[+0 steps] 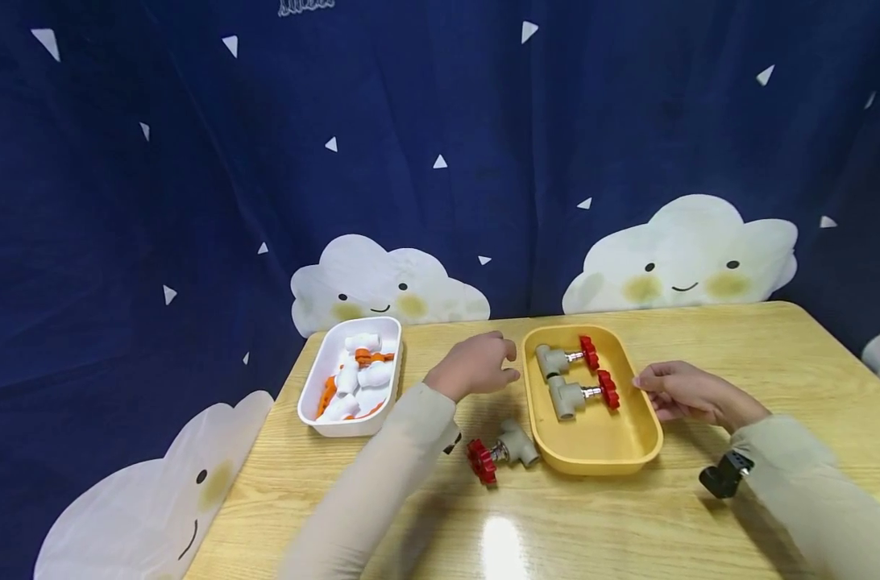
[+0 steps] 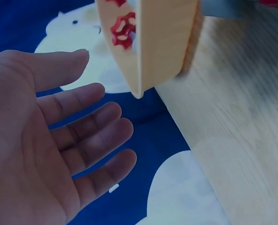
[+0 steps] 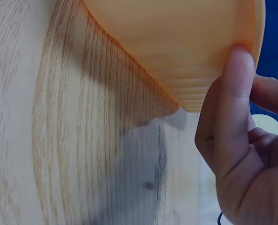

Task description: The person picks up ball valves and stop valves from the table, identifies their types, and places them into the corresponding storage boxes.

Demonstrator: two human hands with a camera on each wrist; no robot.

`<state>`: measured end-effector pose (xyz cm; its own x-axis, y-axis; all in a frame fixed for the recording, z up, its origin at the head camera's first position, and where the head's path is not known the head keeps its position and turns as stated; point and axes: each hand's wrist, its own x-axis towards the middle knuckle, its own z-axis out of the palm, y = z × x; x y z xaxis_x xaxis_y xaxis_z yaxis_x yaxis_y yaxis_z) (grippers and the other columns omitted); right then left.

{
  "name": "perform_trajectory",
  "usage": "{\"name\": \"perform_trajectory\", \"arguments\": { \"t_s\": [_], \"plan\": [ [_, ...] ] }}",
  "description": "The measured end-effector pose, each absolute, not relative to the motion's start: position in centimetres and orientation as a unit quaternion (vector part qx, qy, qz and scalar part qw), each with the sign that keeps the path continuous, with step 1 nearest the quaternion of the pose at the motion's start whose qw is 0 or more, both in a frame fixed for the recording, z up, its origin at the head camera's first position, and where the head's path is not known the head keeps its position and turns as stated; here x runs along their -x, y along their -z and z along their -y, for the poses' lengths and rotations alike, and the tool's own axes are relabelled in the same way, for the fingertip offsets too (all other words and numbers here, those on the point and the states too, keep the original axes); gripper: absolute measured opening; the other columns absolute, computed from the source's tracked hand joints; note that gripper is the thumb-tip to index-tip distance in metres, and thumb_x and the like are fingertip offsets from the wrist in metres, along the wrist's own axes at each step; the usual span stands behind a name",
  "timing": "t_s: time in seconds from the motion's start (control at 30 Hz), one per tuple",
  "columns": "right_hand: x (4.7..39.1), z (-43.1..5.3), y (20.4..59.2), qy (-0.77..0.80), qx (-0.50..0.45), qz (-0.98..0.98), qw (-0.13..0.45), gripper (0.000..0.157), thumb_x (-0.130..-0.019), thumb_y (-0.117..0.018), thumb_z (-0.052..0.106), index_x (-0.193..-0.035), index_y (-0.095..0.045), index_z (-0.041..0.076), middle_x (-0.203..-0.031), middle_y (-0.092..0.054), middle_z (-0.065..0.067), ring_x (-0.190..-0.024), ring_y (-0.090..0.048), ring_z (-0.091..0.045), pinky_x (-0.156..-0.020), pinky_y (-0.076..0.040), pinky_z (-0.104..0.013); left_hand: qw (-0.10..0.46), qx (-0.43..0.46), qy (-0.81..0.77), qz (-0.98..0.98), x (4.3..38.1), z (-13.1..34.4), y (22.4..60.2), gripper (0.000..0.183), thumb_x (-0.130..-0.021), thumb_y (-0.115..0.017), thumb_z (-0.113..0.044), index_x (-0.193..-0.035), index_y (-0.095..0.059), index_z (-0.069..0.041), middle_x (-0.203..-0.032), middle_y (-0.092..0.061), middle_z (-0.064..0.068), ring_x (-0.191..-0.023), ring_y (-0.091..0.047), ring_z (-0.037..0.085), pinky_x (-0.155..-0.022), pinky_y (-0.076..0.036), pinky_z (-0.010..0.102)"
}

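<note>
A yellow plastic tray (image 1: 592,459) stands on the wooden table, holding two grey pipe tees with red handwheel valves (image 1: 566,396). My right hand (image 1: 682,392) pinches the tray's right rim; in the right wrist view one fingertip (image 3: 240,56) presses the outer wall. My left hand (image 1: 476,365) hovers just off the tray's left side. Its fingers (image 2: 92,126) are relaxed and hold nothing in the left wrist view. A third grey valve tee (image 1: 514,445) with a red handwheel (image 1: 481,462) lies on the table by the tray's lower left corner.
At the left of the table (image 1: 280,499) stands a white tray (image 1: 392,387) with several white pipe fittings (image 1: 347,379) and orange parts (image 1: 327,396). A dark blue curtain (image 1: 411,121) with cloud prints hangs behind the table's far edge.
</note>
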<state>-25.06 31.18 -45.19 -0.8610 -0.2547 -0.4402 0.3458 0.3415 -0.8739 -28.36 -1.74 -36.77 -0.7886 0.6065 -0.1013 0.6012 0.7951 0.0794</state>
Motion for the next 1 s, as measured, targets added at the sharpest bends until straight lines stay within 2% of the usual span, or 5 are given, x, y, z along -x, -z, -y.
{"name": "perform_trajectory", "arguments": {
  "t_s": [0.33,0.63,0.8,0.9,1.0],
  "plan": [
    [24.9,-31.3,45.3,0.577,-0.028,-0.774,0.259,0.018,-0.103,-0.048,0.02,-0.101,-0.054,0.003,-0.077,-0.058,0.002,-0.065,-0.061,-0.005,-0.061,-0.058,-0.022,0.115,-0.424,0.023,-0.898,26.2,2.2,38.8,0.013,-0.093,-0.065,-0.021,-0.104,-0.073,-0.02,-0.106,-0.066,-0.006,-0.092,-0.06,0.008,-0.08,-0.051,0.022],
    [25.0,-31.2,45.4,0.58,-0.03,-0.772,0.257,0.018,-0.103,-0.049,0.02,-0.102,-0.054,0.002,-0.078,-0.059,0.002,-0.068,-0.062,-0.006,-0.062,-0.058,-0.023,0.185,-0.446,0.021,-0.876,25.5,2.4,41.1,0.023,-0.086,-0.074,-0.021,-0.108,-0.071,-0.024,-0.105,-0.065,-0.007,-0.086,-0.053,0.005,-0.075,-0.045,0.018],
    [25.0,-31.2,45.2,0.582,-0.032,-0.769,0.26,0.017,-0.103,-0.048,0.019,-0.101,-0.053,0.003,-0.077,-0.059,0.002,-0.066,-0.061,-0.006,-0.06,-0.058,-0.022,0.24,-0.395,0.033,-0.886,25.0,2.6,41.5,0.059,-0.081,-0.08,-0.037,-0.135,-0.057,-0.033,-0.14,-0.053,-0.008,-0.121,-0.054,0.008,-0.096,-0.048,0.024],
    [25.0,-31.1,45.1,0.583,-0.033,-0.769,0.261,0.017,-0.103,-0.048,0.019,-0.101,-0.053,0.003,-0.077,-0.059,0.002,-0.065,-0.061,-0.005,-0.06,-0.058,-0.021,0.267,-0.365,0.044,-0.891,24.7,2.8,41.4,0.079,-0.077,-0.082,-0.045,-0.146,-0.045,-0.038,-0.159,-0.034,-0.008,-0.145,-0.037,0.014,-0.112,-0.042,0.032],
    [25.0,-31.1,45.1,0.583,-0.034,-0.769,0.262,0.017,-0.103,-0.048,0.019,-0.101,-0.053,0.003,-0.077,-0.059,0.002,-0.065,-0.061,-0.005,-0.06,-0.058,-0.022,0.27,-0.363,0.061,-0.89,24.4,3.0,41.2,0.09,-0.074,-0.084,-0.05,-0.15,-0.037,-0.039,-0.165,-0.021,-0.009,-0.152,-0.027,0.017,-0.117,-0.038,0.036]
  ]
}}
